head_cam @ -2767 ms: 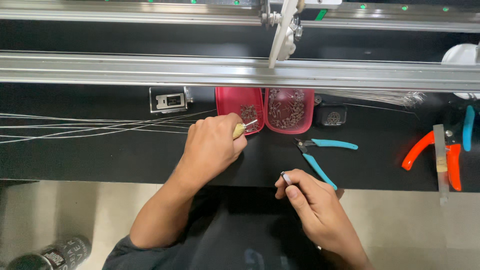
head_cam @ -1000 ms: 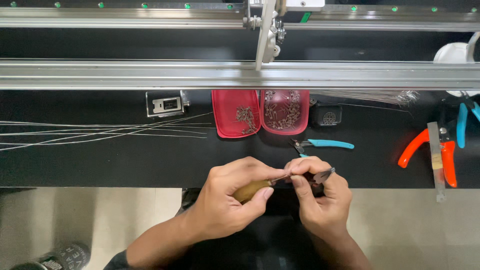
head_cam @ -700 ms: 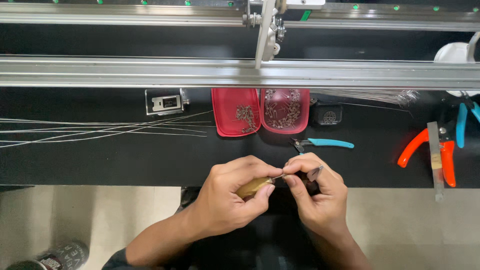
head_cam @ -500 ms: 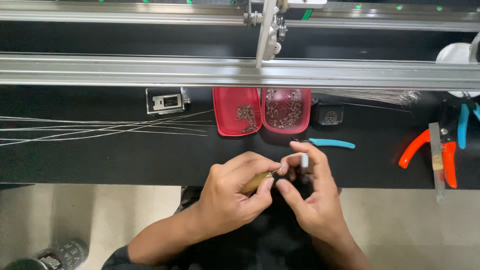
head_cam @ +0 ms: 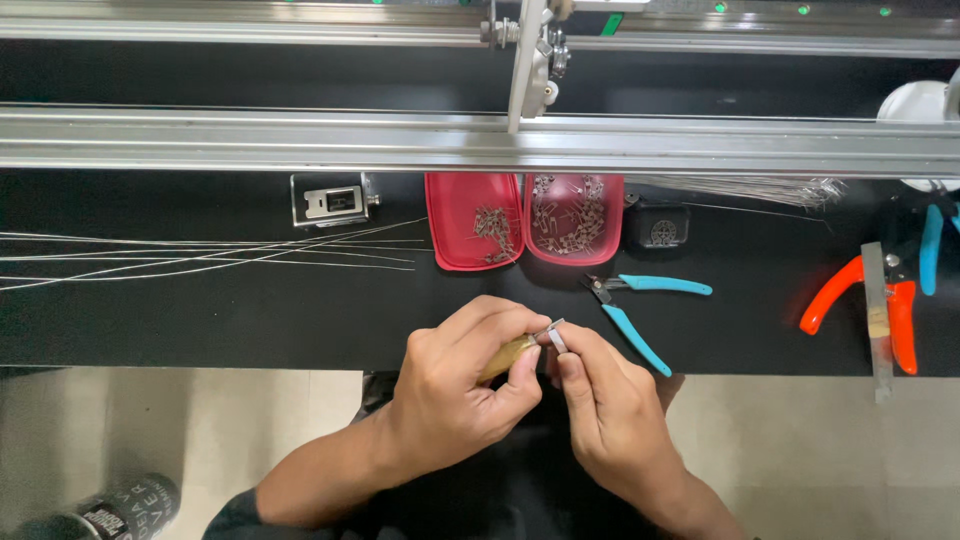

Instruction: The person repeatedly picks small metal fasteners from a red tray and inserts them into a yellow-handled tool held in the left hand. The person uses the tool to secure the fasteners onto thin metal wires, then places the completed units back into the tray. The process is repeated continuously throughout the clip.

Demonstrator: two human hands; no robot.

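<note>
Since half a second ago the right hand (head_cam: 610, 420) has lowered the small silver metal piece (head_cam: 556, 338) against the tan wooden-handled tool (head_cam: 508, 355) gripped in the left hand (head_cam: 460, 395), both fists closed, at six o'clock from the red trays (head_cam: 470, 222).

Both hands meet at centre, low in view. Left hand (head_cam: 455, 395) curled into a loose fist, thumb pressed against bent forefinger, knuckles up. Right hand (head_cam: 610, 415) beside it, fingertips touching the left's, thumb and forefinger pinched. Forearms bare, angling in from below, wrists slightly bent.
</note>
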